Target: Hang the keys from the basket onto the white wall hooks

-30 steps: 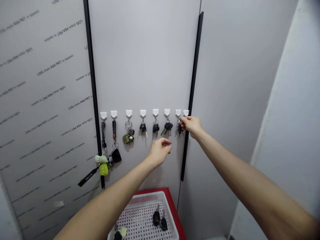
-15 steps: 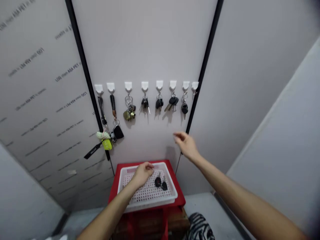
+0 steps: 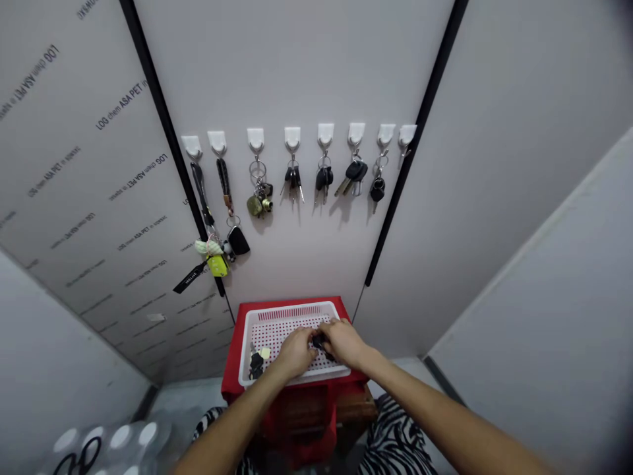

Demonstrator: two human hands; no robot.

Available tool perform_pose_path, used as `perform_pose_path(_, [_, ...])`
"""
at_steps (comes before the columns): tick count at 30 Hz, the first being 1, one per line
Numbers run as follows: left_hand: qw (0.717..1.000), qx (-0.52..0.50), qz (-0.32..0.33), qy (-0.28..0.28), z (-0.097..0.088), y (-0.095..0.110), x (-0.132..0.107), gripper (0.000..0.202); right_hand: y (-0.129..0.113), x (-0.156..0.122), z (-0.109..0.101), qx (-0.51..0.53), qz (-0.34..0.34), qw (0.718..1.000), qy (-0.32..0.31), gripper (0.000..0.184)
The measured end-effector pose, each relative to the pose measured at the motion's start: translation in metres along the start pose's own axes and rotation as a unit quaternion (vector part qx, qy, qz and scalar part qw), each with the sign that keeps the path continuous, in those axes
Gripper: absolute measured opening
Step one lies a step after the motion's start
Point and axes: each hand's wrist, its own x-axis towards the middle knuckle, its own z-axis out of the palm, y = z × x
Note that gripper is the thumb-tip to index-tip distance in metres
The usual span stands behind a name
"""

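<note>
A pair of black-headed keys (image 3: 319, 340) is in the right part of the white plastic basket (image 3: 246, 353). My right hand (image 3: 341, 341) has its fingers closed round these keys from the right. From the left, my left hand (image 3: 297, 351) meets them with bent fingers and thumb at their edge. The two hands partly cover the keys, and how they are joined is hidden. More black keys (image 3: 256, 361) lie at the basket's left end, beside a pale yellow tag (image 3: 266, 353).
White hooks (image 3: 292, 137) line the wall, most with key bunches (image 3: 356, 173); a neon-green key fob (image 3: 217, 265) hangs low at left. Under the basket is a red stool cover (image 3: 232, 363). Scissors (image 3: 82, 458) rest on capped bottles (image 3: 120, 437) at the lower left.
My right hand has come down from below the wall hooks into the basket. My left hand has shifted towards the keys, and both are now at them. The view has tilted down.
</note>
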Motion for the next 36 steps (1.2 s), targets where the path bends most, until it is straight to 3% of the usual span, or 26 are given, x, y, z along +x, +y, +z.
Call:
perform_pose_path(12, [0.998, 0.047, 0.027, -0.018, 0.000, -0.001, 0.002, 0.025, -0.007, -0.009, -0.001, 0.035, 0.006, 0.998, -0.051, 0.016])
perform_pose_path(15, [0.999, 0.037, 0.032, -0.012, -0.003, 0.001, -0.001, 0.022, -0.005, -0.009, 0.000, 0.059, 0.002, 0.998, -0.027, 0.018])
perform_pose_path(19, [0.997, -0.026, 0.073, 0.009, -0.011, 0.009, -0.001, 0.015, 0.003, -0.008, -0.011, 0.194, -0.013, 0.981, 0.027, 0.021])
perform_pose_path(23, [0.976, -0.200, 0.066, 0.052, -0.027, 0.031, 0.016, 0.014, 0.016, -0.007, -0.048, 0.346, -0.015, 0.931, 0.110, 0.021])
perform_pose_path(27, [0.936, -0.328, 0.080, 0.096, -0.056, 0.068, 0.044, 0.012, 0.032, -0.008, -0.102, 0.443, 0.006, 0.876, 0.189, 0.015])
perform_pose_path(30, [0.925, -0.339, 0.121, 0.118, -0.085, 0.103, 0.061, 0.016, 0.045, -0.008, -0.146, 0.471, 0.034, 0.838, 0.273, 0.013])
perform_pose_path(36, [0.932, -0.236, 0.214, 0.172, -0.140, 0.165, 0.077, 0.025, 0.068, -0.005, -0.229, 0.497, 0.071, 0.757, 0.418, 0.012])
